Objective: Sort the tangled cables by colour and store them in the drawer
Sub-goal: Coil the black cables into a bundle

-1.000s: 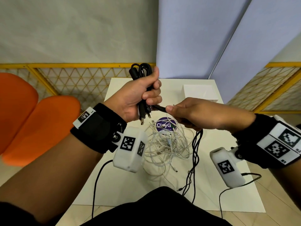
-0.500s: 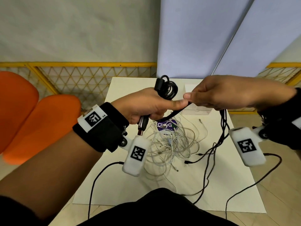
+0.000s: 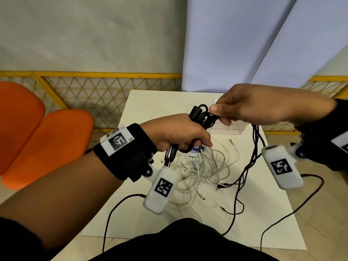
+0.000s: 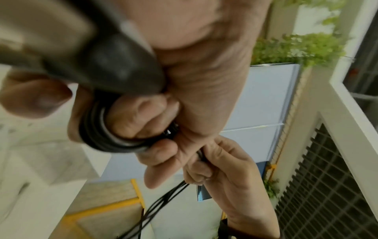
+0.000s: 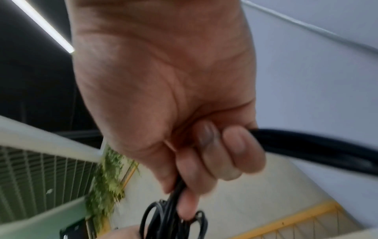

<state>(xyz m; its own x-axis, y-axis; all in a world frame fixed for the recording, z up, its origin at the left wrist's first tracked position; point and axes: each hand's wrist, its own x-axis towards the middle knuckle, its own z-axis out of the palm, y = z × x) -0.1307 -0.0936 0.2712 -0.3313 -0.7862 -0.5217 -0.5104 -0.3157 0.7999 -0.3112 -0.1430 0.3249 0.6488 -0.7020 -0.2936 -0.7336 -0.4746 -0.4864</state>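
Observation:
My left hand [image 3: 180, 134] grips a coiled bundle of black cables [image 3: 202, 117] above the white table [image 3: 146, 106], with a plug end hanging below the fist. In the left wrist view the black coil [image 4: 98, 137] loops round my curled fingers. My right hand [image 3: 244, 108] pinches the same black cables just right of the coil, and the loose black strands [image 3: 252, 151] trail down to the table. In the right wrist view my fingers [image 5: 225, 155] curl round the black cable [image 5: 319, 150]. A tangle of white cables [image 3: 203, 166] lies on the table below my hands.
A white box [image 3: 228, 129] sits at the table's far side, partly behind my right hand. A purple label [image 3: 195, 148] peeks from under the white tangle. Two orange chairs [image 3: 47, 146] stand to the left. A yellow mesh fence [image 3: 105, 91] runs behind the table.
My right hand has risen and moved up and back over the coil with the black cable. My left hand has tipped the coil forward and to the right.

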